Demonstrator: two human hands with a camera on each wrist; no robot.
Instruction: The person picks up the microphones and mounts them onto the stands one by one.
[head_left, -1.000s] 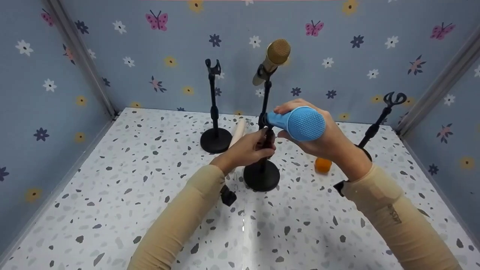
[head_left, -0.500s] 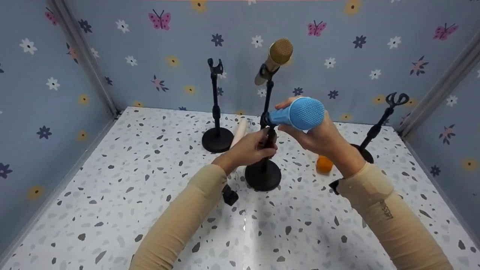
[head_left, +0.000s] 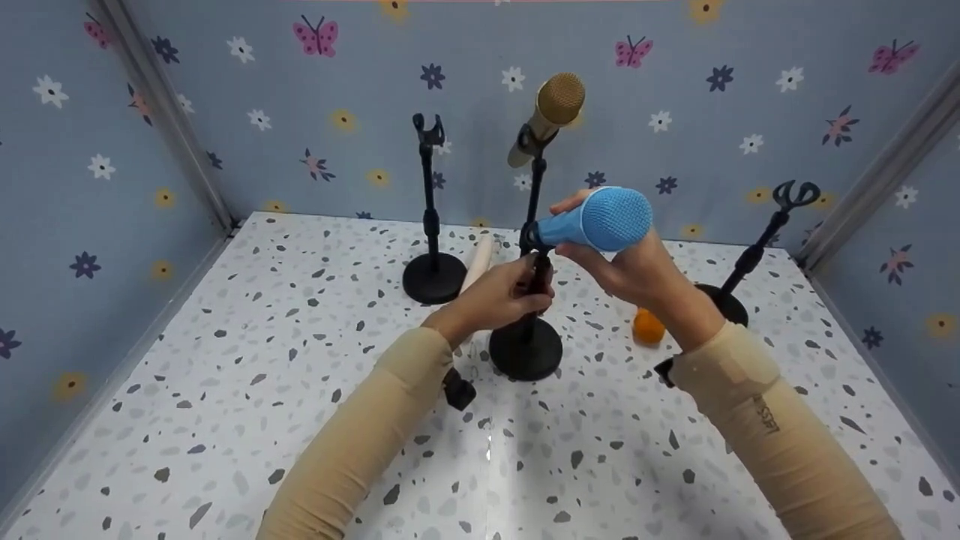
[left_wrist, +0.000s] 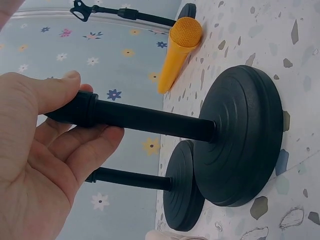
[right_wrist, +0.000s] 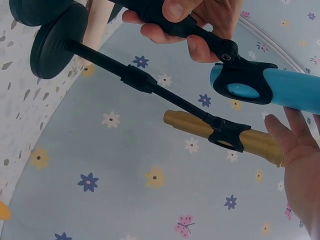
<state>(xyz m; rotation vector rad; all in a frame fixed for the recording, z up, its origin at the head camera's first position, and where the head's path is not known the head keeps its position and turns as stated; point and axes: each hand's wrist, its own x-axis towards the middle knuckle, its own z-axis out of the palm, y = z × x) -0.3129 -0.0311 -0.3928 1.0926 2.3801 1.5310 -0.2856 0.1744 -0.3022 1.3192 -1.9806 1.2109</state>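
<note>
My left hand [head_left: 495, 296] grips the pole of the front microphone stand [head_left: 525, 352], thumb and fingers wrapped round its black collar in the left wrist view. The stand's round base is on the speckled table. Its black clip [right_wrist: 245, 82] surrounds the lower handle of a blue microphone [head_left: 616, 219]. My right hand [head_left: 637, 270] holds this microphone by the handle, just below its mesh head, with thumb and fingers on opposite sides. The blue head points up and to the right. Behind, a gold microphone [head_left: 561, 99] rests tilted in another stand's clip [right_wrist: 230, 136].
A stand with a bare clip [head_left: 429, 131] is at the back left, another bare-clip stand [head_left: 750, 259] at the right. A yellow-orange microphone [left_wrist: 185, 35] lies near the right stand. A pale rod-shaped thing [head_left: 480, 259] lies behind my left hand. Patterned walls [head_left: 247, 165] enclose the table.
My right hand has tipped the blue microphone's head slightly upward, its handle staying at the clip. The left hand keeps its grip on the pole.
</note>
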